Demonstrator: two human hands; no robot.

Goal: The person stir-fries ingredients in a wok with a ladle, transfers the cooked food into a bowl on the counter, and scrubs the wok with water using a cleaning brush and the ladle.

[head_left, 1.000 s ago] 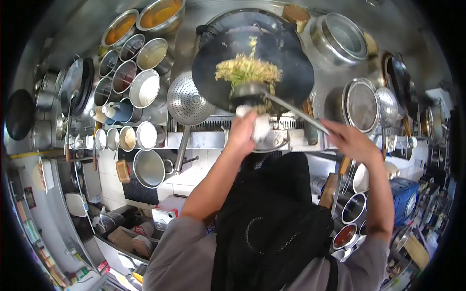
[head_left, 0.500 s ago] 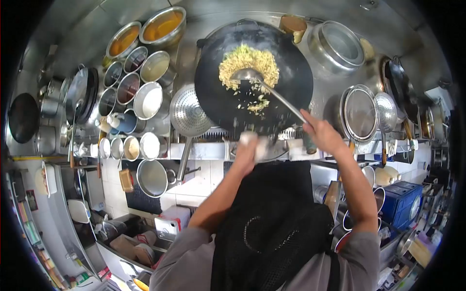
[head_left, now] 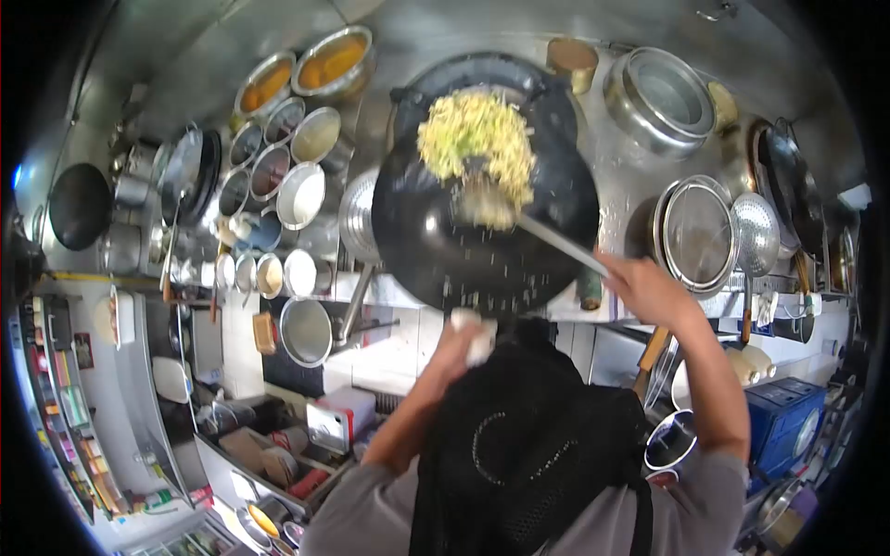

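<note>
Right fingers (head_left: 618, 270) grip the ladle (head_left: 553, 237), left fingers (head_left: 458, 339) clutch a white cloth (head_left: 483, 341), and the wok (head_left: 414, 243) now sits drawn closer in, its food (head_left: 465, 141) seemingly mid-toss.

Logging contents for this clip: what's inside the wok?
Inside the wok: yellow and green food, mostly toward the far side, and the blurred head of a ladle. Wok surface beneath the food is covered.

The wide head view looks forward and down over the nearby wok (head_left: 417, 250).
</note>
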